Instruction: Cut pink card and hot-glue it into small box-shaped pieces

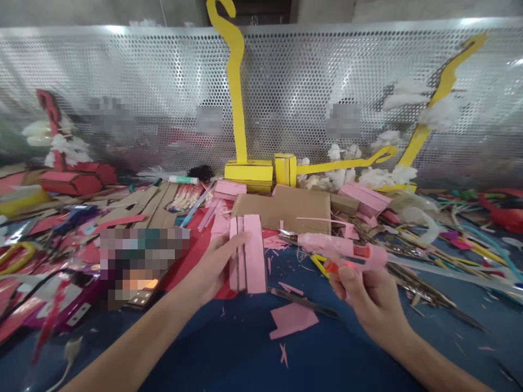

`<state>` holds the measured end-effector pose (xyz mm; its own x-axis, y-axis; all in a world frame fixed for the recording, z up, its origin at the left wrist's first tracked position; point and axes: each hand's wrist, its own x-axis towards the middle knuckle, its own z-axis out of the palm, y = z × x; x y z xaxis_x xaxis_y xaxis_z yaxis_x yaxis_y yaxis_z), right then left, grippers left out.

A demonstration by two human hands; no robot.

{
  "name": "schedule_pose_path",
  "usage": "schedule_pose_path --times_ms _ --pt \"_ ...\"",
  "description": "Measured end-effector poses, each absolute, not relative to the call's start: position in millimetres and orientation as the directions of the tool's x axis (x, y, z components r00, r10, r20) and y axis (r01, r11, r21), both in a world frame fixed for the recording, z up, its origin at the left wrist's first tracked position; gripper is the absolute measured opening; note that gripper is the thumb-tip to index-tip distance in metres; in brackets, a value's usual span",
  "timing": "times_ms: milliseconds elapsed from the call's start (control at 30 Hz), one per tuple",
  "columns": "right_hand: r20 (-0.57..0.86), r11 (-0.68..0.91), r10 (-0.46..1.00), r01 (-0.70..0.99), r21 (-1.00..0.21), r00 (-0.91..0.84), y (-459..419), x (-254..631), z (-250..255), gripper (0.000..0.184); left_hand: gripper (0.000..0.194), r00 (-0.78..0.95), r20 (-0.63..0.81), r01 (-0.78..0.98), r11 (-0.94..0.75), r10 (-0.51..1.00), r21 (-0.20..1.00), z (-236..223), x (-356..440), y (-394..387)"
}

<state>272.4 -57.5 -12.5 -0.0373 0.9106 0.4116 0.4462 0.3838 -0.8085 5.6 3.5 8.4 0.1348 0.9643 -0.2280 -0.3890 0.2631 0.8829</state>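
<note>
My left hand [218, 261] grips a small pink paper-covered cardboard box [254, 258] by its left side, thumb across its front. Brown cardboard edges show along the box's seams. In my right hand [363, 296] is a pink glue gun [343, 247], its metal nozzle pointing left toward the box but apart from it. A clear glue stick [433, 267] runs out of the gun's back end. On the blue table below lie a pink paper scrap [293, 320] and a dark, thin blade-like tool [306, 303].
Behind my hands lies a brown cardboard sheet [286, 209]. Yellow hook-shaped cardboard pieces, one on a yellow box base [248, 171], stand before a perforated metal panel [163, 98]. A phone [141, 294] and cardboard strips [153, 201] are at left; sticks and scraps litter the right.
</note>
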Motion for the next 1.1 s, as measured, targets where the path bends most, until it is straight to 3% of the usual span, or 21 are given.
schedule_pose_path --times_ms 233,467,1100 --pt "0.392 0.376 0.917 0.495 -0.784 -0.076 -58.2 271.0 -12.6 0.059 0.044 0.173 -0.322 -0.378 0.365 0.931 0.851 3.9 1.5 5.8" --pt "0.356 0.364 0.927 0.502 -0.784 -0.116 -58.6 271.2 -15.9 0.058 0.037 0.271 -0.133 -0.377 0.232 0.953 0.896 5.0 5.9 1.6" --pt "0.348 0.398 0.917 0.441 -0.805 -0.193 -62.9 267.4 -12.2 0.052 0.03 0.301 -0.129 -0.394 0.247 0.945 0.885 4.9 4.8 -2.9"
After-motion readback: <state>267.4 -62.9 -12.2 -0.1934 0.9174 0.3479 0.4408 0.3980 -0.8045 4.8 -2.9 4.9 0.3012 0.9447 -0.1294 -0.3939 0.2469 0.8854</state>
